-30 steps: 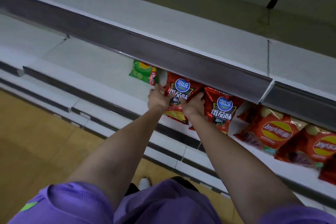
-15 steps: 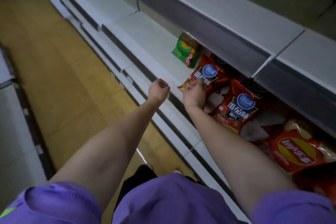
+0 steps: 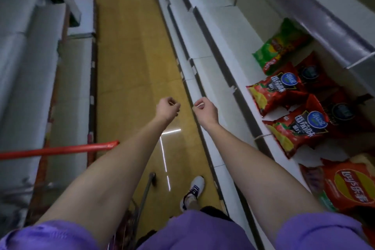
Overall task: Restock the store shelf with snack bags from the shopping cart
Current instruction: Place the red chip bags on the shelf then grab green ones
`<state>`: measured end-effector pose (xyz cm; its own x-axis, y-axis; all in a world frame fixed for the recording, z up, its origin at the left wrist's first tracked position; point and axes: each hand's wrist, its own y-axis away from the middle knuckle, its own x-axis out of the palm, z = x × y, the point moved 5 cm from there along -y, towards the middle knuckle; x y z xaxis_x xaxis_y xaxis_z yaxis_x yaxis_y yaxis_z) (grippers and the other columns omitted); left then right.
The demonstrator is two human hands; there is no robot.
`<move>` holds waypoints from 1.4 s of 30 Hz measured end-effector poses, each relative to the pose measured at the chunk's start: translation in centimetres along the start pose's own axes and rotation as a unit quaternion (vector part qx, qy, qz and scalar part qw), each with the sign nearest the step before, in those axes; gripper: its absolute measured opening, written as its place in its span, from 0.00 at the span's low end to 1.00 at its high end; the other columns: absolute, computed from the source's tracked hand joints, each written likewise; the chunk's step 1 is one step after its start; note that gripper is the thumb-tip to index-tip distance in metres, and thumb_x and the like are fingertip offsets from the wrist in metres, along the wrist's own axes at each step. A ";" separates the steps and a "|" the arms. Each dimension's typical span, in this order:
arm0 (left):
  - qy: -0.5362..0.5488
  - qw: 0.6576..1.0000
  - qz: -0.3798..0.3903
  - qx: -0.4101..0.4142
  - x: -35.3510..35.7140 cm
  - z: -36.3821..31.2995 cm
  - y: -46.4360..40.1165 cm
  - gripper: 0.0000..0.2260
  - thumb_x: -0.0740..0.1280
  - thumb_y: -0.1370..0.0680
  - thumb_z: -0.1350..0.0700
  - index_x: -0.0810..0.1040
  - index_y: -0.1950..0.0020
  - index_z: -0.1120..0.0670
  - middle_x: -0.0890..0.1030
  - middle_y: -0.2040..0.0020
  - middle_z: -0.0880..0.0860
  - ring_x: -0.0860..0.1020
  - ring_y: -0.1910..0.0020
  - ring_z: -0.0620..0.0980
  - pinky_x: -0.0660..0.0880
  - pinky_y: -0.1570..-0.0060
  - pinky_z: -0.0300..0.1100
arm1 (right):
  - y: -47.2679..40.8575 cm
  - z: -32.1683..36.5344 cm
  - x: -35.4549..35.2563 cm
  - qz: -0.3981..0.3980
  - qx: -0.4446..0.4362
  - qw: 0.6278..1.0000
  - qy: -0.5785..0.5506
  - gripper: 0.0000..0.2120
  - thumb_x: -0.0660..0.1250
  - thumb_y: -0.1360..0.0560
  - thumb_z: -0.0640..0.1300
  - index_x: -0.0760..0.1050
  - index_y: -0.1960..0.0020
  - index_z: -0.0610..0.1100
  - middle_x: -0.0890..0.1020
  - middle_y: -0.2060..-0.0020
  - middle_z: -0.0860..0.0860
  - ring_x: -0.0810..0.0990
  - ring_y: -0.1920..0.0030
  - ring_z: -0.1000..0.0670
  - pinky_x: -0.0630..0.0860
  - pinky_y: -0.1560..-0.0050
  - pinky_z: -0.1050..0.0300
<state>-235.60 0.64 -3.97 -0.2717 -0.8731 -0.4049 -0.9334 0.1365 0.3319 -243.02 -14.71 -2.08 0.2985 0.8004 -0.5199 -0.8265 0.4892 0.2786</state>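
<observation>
Both hands are held out over the aisle and hold nothing. The left hand (image 3: 167,107) has its fingers loosely curled above the yellow floor (image 3: 129,67). The right hand (image 3: 205,108) is also loosely curled and hangs over the front edge of the lowest white ledge (image 3: 194,87), apart from every bag.

The snack bags lie on the store shelf (image 3: 223,32) at the right, under the grey price rail (image 3: 316,16). Furthest along is a green bag (image 3: 278,46); its red label is too blurred to read. Next come 2 red bags with a round blue logo and white Chinese writing, which I cannot read with certainty: the first red bag (image 3: 274,91) lies just beside the green one, and the second red bag (image 3: 298,130) is nearer to the person. Behind them stand darker red bags (image 3: 316,75) in shadow. Nearest is a red Lay's bag (image 3: 349,184) with the yellow and red emblem; it appears turned around.

The shelf beyond the green bag is bare white board. The aisle between the 2 rows of shelving is open. At the lower left are the red handle (image 3: 60,149) of the shopping cart and part of its wire frame (image 3: 146,195). 1 white shoe (image 3: 193,191) stands on the floor near the ledge.
</observation>
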 end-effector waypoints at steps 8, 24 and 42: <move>0.032 0.991 -0.110 -0.074 -9.9 10.5 9.9 0.09 0.65 0.22 0.63 0.72 0.62 0.55 0.81 0.64 0.60 0.78 0.69 0.54 0.73 0.65 0.42 | 10.1 2.4 10.8 0.119 -0.072 0.990 0.037 0.02 0.67 0.24 0.41 0.77 0.52 0.46 0.80 0.59 0.49 0.77 0.59 0.50 0.73 0.59 0.56; 0.107 0.879 -0.400 -0.236 -23.0 26.0 30.5 0.07 0.70 0.28 0.56 0.76 0.66 0.53 0.82 0.67 0.57 0.82 0.64 0.56 0.82 0.55 0.56 | 27.3 5.7 26.9 0.391 -0.229 0.884 0.118 0.05 0.68 0.26 0.41 0.75 0.56 0.50 0.79 0.62 0.53 0.80 0.56 0.45 0.76 0.53 0.52; 0.137 0.788 -0.487 -0.351 -20.4 31.6 51.6 0.02 0.66 0.21 0.59 0.78 0.53 0.56 0.83 0.48 0.58 0.83 0.59 0.54 0.77 0.64 0.40 | 44.5 -2.6 30.6 0.547 -0.282 0.764 0.197 0.05 0.69 0.22 0.39 0.76 0.47 0.42 0.80 0.58 0.48 0.76 0.67 0.55 0.68 0.74 0.68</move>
<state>-285.61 40.29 -5.54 0.6434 -0.4857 -0.5918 -0.2831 -0.8692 0.4055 -271.92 30.65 -7.68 -0.7918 0.4033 -0.4587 -0.5863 -0.7122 0.3859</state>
